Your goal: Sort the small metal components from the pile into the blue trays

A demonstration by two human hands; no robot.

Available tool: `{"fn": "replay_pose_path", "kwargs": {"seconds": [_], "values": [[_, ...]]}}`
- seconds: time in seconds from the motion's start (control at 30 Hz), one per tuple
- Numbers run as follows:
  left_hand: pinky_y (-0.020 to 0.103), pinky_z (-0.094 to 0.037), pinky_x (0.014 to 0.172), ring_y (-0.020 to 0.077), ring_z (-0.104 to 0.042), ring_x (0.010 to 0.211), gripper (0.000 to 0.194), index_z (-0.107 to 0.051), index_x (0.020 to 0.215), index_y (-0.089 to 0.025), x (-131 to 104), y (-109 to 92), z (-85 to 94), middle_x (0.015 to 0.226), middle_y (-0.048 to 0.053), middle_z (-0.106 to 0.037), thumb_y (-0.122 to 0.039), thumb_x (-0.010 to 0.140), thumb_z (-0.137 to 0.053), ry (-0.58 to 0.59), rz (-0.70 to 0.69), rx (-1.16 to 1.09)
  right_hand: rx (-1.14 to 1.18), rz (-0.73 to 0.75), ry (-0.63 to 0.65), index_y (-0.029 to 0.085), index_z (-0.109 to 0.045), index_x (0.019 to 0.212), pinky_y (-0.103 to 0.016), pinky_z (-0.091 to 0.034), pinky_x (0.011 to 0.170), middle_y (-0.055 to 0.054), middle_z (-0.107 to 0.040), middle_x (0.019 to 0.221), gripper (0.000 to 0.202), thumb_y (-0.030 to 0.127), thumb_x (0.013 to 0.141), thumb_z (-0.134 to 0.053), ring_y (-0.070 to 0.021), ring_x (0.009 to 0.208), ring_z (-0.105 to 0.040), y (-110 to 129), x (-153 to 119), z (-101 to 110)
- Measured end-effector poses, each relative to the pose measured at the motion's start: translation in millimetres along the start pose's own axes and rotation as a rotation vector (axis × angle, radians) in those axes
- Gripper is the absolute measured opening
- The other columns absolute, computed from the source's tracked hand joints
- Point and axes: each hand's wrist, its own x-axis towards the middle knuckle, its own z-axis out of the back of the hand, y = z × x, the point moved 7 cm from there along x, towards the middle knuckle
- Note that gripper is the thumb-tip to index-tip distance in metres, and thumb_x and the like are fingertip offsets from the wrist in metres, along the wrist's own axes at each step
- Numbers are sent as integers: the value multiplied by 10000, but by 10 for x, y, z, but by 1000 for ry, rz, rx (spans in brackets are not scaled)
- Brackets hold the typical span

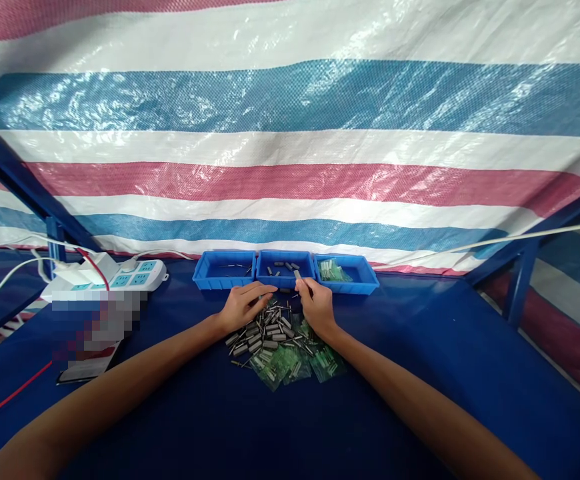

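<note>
My right hand (317, 307) pinches a small grey metal piece (297, 275) at the front edge of the middle blue bin (286, 277), which holds several grey pieces. My left hand (247, 305) is over the back left of a mixed pile, its fingers apart and nothing visible in them. The pile has grey metal pieces (270, 337), thin pins (240, 364) and clear green-tinted bags (273, 368). The left blue bin (225, 283) holds a few thin pins. Green-tinted bags (333, 270) lie in the right blue bin (347, 287).
A white power strip (145, 273) with plugs and cables stands at the back left. Nearer lies a partly blurred flat item (90, 363) by a red cable (13, 399). Striped sheeting (290, 180) hangs behind the blue table (195, 413), between blue metal frame bars.
</note>
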Motion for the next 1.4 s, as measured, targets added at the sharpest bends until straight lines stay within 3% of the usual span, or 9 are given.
{"fn": "replay_pose_path", "kwargs": {"seconds": [0.23,0.87,1.0,1.23,1.4], "values": [[207,-486,626,122,-631,736,204,-626,1062,-158,10,-19,5,884,70,-678,-153,895,-509,2,-28,-21,41,-56,28,157,-583,674,-218,-322,496,25,-459,481,378,390,921,-418,-113,475,-450,-59,13,-15],[215,-483,628,122,-623,728,190,-633,1033,-152,14,-13,-1,881,76,-677,-151,898,-499,7,-1,-43,22,1,28,159,-602,684,-229,-356,519,5,-524,533,372,371,922,-412,-129,508,-491,15,23,0],[199,-449,575,99,-577,631,185,-626,1041,-153,16,-2,13,789,49,-658,-166,901,-505,-20,5,-17,0,59,41,157,-621,691,-238,-383,550,-11,-579,578,363,351,924,-420,-136,526,-523,59,12,-15],[181,-387,496,67,-476,468,122,-592,925,-155,-26,97,39,602,-28,-562,-259,895,-535,-78,119,32,-94,203,188,162,-635,675,-248,-377,549,-37,-609,605,281,270,885,-483,-150,550,-546,132,-58,-160],[182,-374,491,66,-461,453,118,-573,925,-155,-40,118,32,566,-43,-531,-258,897,-525,-70,143,12,-221,264,324,170,-656,762,-237,-389,591,-30,-651,685,145,111,747,-524,-152,613,-582,170,-95,-236]]}}
